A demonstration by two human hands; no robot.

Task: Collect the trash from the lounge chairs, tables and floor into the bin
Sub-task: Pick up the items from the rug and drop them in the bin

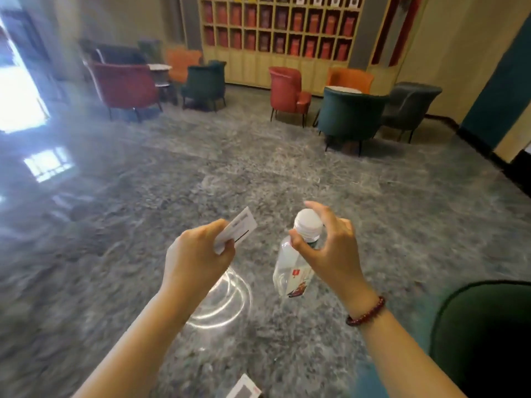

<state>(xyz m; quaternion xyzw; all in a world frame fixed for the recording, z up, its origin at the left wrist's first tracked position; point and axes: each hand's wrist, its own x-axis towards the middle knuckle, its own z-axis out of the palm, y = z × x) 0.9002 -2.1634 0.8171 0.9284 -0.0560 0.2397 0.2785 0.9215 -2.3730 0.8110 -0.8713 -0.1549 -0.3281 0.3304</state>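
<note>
My left hand (pixel 198 255) grips a small white card or paper packet (pixel 237 232) with a dark stripe, held out in front of me. My right hand (pixel 330 248) holds a clear plastic water bottle (pixel 290 271) by its neck, just under the white cap (pixel 309 222); the bottle hangs tilted over the floor. A small white and dark box (pixel 244 390) lies on the floor at the bottom edge, between my forearms. No bin is in view.
Grey marbled floor (pixel 172 173) spreads ahead. Lounge chairs around a small table (pixel 159 68) stand at the back left, another group around a round table (pixel 343 89) at the back right. A dark green chair (pixel 485 334) is close at my right.
</note>
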